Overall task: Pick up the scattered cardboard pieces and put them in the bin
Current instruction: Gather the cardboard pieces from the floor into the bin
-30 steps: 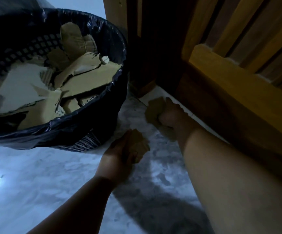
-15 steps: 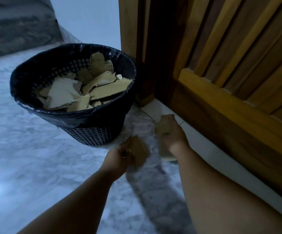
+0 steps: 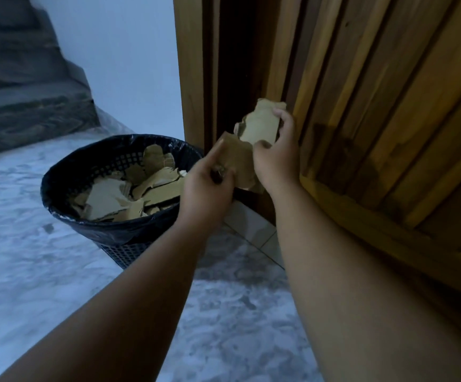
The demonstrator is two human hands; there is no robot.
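The round black mesh bin [image 3: 119,238], lined with a dark plastic bag, stands on the grey marbled floor [image 3: 17,244], part-filled with torn tan cardboard pieces [image 3: 108,199]; just right of the bin, above its rim, the left hand [image 3: 207,188] curls its fingers round a torn brown cardboard scrap [image 3: 236,158]; farther right of the bin, the right hand [image 3: 277,161] grips a paler torn cardboard scrap [image 3: 259,128] between thumb and curled fingers; the two scraps overlap in view; a slatted wooden door [image 3: 389,106] rises right of the bin.

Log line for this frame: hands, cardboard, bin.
left hand: grips darker cardboard piece | right hand: grips paler cardboard piece | bin: cardboard scraps inside | stage: both pieces raised beside bin, not yet dropped
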